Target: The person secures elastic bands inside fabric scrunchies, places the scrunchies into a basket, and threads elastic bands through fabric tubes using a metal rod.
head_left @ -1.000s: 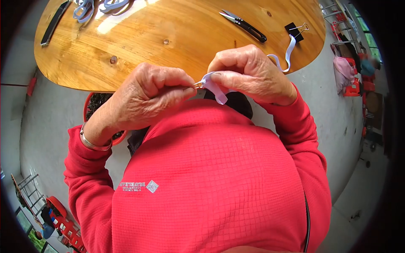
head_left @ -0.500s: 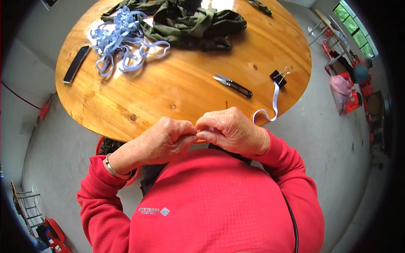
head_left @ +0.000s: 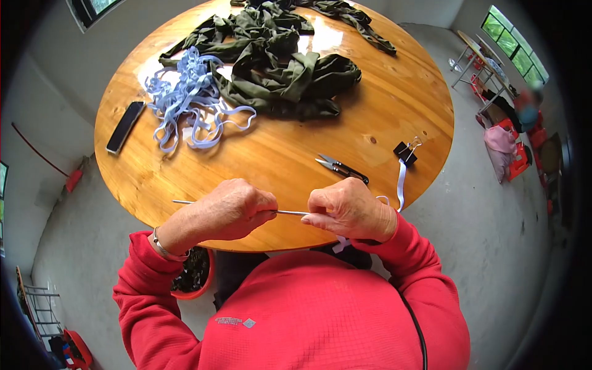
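Note:
Between my two hands runs a thin metal rod [head_left: 291, 213], held roughly level over the table's near edge. My left hand [head_left: 233, 208] is closed round it, and a rod end pokes out behind that wrist. My right hand [head_left: 351, 211] pinches the rod's other end with thumb and curled fingers. A pale lilac elastic band [head_left: 401, 185] runs from a black binder clip [head_left: 405, 154] toward my right hand, and a short piece hangs below it. Whether the band sits on the rod is hidden by my fingers. Black-handled thread snips [head_left: 344, 169] lie just beyond my right hand.
On the round wooden table [head_left: 185, 176] lie a tangled heap of lilac elastic [head_left: 185, 98], dark green cloth [head_left: 290, 80] and a black phone-like object [head_left: 126, 127]. Below the near edge stands a red tub [head_left: 213, 277]. A blurred person [head_left: 528, 108] is far right.
My hands have moved apart, exposing the rod between them. The rod's end now shows behind my left wrist. The view has shifted, so the table sits lower.

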A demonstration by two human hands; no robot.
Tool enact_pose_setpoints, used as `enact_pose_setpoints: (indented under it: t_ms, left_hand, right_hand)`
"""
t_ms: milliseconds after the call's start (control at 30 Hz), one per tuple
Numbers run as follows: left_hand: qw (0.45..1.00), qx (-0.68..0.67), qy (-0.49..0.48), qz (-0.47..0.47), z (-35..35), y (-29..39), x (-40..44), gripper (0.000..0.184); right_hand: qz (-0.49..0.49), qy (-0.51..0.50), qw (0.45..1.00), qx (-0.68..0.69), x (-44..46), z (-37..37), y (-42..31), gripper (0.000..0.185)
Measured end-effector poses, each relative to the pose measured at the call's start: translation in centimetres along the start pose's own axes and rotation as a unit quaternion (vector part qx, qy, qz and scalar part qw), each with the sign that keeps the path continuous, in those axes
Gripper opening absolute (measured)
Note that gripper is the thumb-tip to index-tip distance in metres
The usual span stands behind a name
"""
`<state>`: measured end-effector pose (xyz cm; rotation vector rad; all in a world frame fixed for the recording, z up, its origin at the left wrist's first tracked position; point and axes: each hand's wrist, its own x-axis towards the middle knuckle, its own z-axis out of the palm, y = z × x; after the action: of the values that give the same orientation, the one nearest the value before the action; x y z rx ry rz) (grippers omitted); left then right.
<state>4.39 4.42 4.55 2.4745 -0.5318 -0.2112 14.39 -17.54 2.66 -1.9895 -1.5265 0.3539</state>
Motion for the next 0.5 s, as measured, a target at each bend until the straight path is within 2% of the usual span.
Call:
enact_pose_setpoints:
  t_ms: [100, 200, 233, 333, 367, 400, 467, 500]
  left_hand:
    - [1.000, 0.003, -0.020, 0.006, -1.0, 0.2, 1.1, 0.011]
    - [0.998, 0.021, -0.032, 0.048, -1.7, 0.4, 2.7, 0.009]
    - [0.997, 0.028, -0.034, 0.068, -2.0, 0.3, 3.1, 0.007]
    - [0.995, 0.097, 0.000, 0.008, -5.0, 1.7, 4.0, 0.007]
    - [0.992, 0.064, 0.101, 0.041, -6.2, 0.8, 4.8, 0.007]
    - [0.977, 0.030, 0.200, 0.074, -8.0, -0.4, 5.6, 0.007]
    - [0.942, 0.038, 0.318, 0.097, -12.4, -3.2, 7.0, 0.013]
    - [0.932, -0.072, 0.351, 0.055, -13.2, -4.2, 8.1, 0.018]
  right_hand:
    - [-0.070, 0.074, 0.991, -0.086, 0.4, -0.1, 0.6, 0.017]
    - [-0.140, 0.084, 0.984, -0.066, 1.1, -0.1, 1.4, 0.017]
    - [-0.113, 0.043, 0.992, -0.019, 1.1, -0.1, 1.5, 0.016]
    - [-0.053, 0.053, 0.983, 0.167, 1.0, -0.1, 2.7, 0.009]
    - [0.035, 0.033, 0.961, 0.273, 0.7, -0.5, 2.5, 0.008]
    - [0.057, 0.065, 0.941, 0.328, 0.5, -0.6, 2.7, 0.009]
    - [0.098, 0.128, 0.887, 0.432, 0.0, -0.8, 3.1, 0.012]
    - [0.118, 0.177, 0.878, 0.429, -0.1, -1.3, 2.9, 0.015]
